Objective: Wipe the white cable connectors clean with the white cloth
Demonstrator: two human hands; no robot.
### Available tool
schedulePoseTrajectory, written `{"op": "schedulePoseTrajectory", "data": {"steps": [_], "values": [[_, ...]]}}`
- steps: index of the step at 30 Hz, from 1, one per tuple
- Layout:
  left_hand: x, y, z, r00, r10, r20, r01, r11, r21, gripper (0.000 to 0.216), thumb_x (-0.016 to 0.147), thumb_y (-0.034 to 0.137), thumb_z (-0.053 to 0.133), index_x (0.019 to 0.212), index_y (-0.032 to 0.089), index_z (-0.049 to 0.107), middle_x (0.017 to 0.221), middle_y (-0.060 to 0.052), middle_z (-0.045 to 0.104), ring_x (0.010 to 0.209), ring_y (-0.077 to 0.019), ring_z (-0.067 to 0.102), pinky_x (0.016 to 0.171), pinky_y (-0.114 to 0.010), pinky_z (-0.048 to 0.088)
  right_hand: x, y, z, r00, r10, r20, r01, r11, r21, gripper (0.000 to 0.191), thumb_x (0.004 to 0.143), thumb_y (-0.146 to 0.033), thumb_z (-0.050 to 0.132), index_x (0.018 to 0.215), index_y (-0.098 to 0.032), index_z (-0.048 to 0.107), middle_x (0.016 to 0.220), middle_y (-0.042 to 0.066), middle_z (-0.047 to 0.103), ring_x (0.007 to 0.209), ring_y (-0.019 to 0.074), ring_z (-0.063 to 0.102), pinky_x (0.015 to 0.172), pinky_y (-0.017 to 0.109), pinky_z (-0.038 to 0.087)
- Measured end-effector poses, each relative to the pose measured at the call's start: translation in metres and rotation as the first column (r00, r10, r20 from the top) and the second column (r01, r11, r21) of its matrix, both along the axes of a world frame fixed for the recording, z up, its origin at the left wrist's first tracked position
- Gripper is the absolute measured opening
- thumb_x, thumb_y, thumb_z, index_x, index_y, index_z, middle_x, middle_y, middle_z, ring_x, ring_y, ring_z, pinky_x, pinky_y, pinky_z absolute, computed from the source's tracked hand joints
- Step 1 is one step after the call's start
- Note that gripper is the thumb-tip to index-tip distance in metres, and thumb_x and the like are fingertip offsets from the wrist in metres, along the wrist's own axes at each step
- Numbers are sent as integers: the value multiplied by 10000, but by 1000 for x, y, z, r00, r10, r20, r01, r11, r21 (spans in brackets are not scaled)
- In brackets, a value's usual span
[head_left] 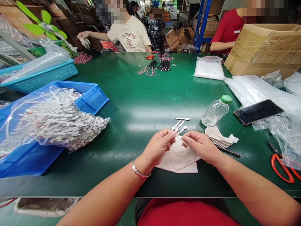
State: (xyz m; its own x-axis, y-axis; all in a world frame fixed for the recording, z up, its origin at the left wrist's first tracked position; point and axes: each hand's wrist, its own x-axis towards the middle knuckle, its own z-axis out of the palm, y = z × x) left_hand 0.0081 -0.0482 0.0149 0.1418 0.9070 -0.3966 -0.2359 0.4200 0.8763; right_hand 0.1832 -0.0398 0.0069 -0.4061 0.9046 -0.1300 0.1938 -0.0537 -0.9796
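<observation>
My left hand point(158, 146) and my right hand point(202, 147) meet above a pale cloth point(180, 161) near the table's front edge. Both are closed in a pinch, thumb against fingers, on a short white strip point(181, 140), which spans the gap between them. Its ends are hidden by my fingertips. Just beyond them, several similar white strips point(180, 125) with small blocky ends lie on the green table point(145, 100); one lies crosswise behind the others. A second crumpled cloth point(221, 137) is beside my right hand, with a dark slim tool point(229, 153) partly under it.
At left, a clear bag of white strips point(58, 116) spills over a blue bin point(90, 99). On the right are a green-capped bottle point(215, 111), a phone point(260, 111), orange-handled scissors point(281, 168) and a cardboard box point(263, 50). Two people sit across the table.
</observation>
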Motion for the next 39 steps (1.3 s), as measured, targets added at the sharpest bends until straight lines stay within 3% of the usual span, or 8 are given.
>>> {"op": "schedulePoseTrajectory", "data": {"steps": [4,11,18,27,39], "values": [[-1,1,1,1000,10,11,-10,1000,-3,296,667,376,713,675,138,537,567,54,469,441,-18,319,406,-173,164,5,5,3,993,-54,108,43,993,106,263,838,-410,564,729,-175,606,703,11,596,689,140,523,683,283,410],[-1,-2,0,996,-87,-28,87,996,-7,264,713,374,688,729,134,579,650,21,557,466,-25,361,423,-174,201,3,0,8,995,51,-91,-70,973,-220,290,746,-417,663,863,-152,641,708,15,632,638,121,546,656,282,445],[-3,-5,1,972,-168,-165,176,984,32,219,741,340,674,764,142,584,697,-12,637,511,-48,424,481,-183,282,6,-1,16,996,61,-60,-77,946,-314,200,699,-315,664,804,-145,658,658,3,627,596,101,534,585,244,398],[1,-7,4,976,-174,-130,178,984,24,199,734,328,672,728,145,594,673,-14,643,499,-59,424,478,-198,276,7,-2,15,995,93,-46,-102,945,-310,225,735,-359,658,786,-141,665,646,6,625,586,98,529,580,241,392],[2,-7,3,975,-191,-113,192,981,1,188,720,302,674,702,139,581,653,-6,634,476,-45,395,459,-195,247,5,-3,16,996,53,-74,-76,928,-365,143,659,-274,683,723,-154,639,615,-6,629,593,106,547,605,245,405]]}}
